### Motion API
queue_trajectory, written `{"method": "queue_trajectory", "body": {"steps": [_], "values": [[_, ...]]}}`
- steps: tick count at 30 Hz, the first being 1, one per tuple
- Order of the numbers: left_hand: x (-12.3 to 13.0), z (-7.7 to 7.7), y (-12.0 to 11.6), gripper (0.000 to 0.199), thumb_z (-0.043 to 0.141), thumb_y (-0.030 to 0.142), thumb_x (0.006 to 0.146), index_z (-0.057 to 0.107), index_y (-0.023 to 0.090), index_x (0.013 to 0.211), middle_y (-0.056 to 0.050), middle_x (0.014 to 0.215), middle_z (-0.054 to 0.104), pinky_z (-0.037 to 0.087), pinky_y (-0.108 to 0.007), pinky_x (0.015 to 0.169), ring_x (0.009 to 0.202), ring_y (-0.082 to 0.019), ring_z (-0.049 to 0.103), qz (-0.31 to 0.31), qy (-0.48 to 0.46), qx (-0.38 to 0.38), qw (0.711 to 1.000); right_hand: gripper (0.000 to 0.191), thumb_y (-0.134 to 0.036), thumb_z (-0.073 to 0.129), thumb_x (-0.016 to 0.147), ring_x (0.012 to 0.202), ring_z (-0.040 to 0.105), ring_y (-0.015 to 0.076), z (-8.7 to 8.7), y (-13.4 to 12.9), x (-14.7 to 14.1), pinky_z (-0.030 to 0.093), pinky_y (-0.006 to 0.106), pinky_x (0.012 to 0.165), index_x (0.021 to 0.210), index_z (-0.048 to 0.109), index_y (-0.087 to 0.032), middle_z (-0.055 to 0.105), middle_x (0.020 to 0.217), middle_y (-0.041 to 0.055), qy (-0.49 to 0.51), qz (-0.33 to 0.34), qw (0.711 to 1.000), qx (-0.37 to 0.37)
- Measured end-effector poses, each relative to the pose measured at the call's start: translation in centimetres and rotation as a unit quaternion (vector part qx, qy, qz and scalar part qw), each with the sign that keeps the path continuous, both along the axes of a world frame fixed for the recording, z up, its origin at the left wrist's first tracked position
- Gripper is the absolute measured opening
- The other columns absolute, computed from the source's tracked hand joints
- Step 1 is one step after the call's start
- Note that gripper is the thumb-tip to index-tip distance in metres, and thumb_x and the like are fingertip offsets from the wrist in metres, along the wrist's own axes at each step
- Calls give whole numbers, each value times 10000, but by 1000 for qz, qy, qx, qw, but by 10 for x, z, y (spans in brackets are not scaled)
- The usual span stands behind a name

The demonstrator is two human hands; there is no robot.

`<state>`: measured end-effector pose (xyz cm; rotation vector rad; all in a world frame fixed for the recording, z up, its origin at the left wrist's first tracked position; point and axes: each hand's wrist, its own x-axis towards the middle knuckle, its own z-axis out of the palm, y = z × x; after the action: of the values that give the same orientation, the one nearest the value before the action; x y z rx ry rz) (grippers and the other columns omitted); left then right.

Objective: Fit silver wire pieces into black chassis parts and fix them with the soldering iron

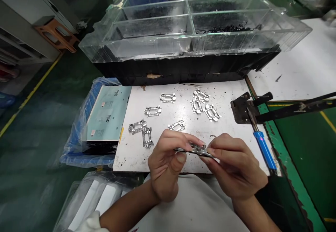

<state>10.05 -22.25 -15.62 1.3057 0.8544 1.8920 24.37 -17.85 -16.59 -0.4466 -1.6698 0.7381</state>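
Close to the table's front edge, my left hand (pixel 168 163) and my right hand (pixel 233 162) pinch a small silver metal frame part (pixel 196 148) between them. My left thumb is beneath one end and the fingers lie on top; the right thumb and fingertips grip the other end. Part of the piece is hidden by the fingers. Just beyond lies a similar metal frame (pixel 177 125). More loose frames lie to the left, including one metal frame (pixel 153 111), and a small group sits to the right with a metal frame (pixel 212 112) in it.
A clear compartmented tray (pixel 189 44) with black bits stands at the back on a black box (pixel 170 71). A blue soldering iron (pixel 264 149) rests in a black stand (pixel 244 107) at the right. Tweezers (pixel 190 84) lie at the back; a blue-lined bin (pixel 78 144) with teal sheets (pixel 107 113) is left.
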Motion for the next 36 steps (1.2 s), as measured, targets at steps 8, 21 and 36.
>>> {"method": "queue_trajectory", "body": {"steps": [8, 21, 36], "values": [[-12, -2, 7, 227, 542, 103, 987, 636, 163, 1184, -66, 1031, 610, 654, -444, 802, 985, -264, 743, -33, 49, 42, 997, 387, 62, 709, 780, 785, 624, 184, -4, 4, 4, 531, 344, 609, 1097, 711, -160, 636, 923, 53, 68, 50, 991, -102], [-18, 0, 5, 146, 642, 150, 957, 652, 164, 1103, -44, 951, 622, 658, -424, 786, 934, -253, 753, -22, 65, 35, 997, 371, 44, 714, 785, 747, 629, 189, -7, 4, 2, 542, 343, 579, 1079, 716, -182, 645, 900, 56, 62, 33, 993, -95], [-31, -5, 9, 247, 735, 211, 904, 652, 154, 1129, -54, 960, 647, 673, -401, 770, 923, -253, 760, -29, 100, 57, 993, 384, 77, 722, 751, 747, 633, 198, -2, 4, 1, 526, 352, 575, 1058, 722, -152, 649, 901, 66, 30, 42, 994, -92]]}}
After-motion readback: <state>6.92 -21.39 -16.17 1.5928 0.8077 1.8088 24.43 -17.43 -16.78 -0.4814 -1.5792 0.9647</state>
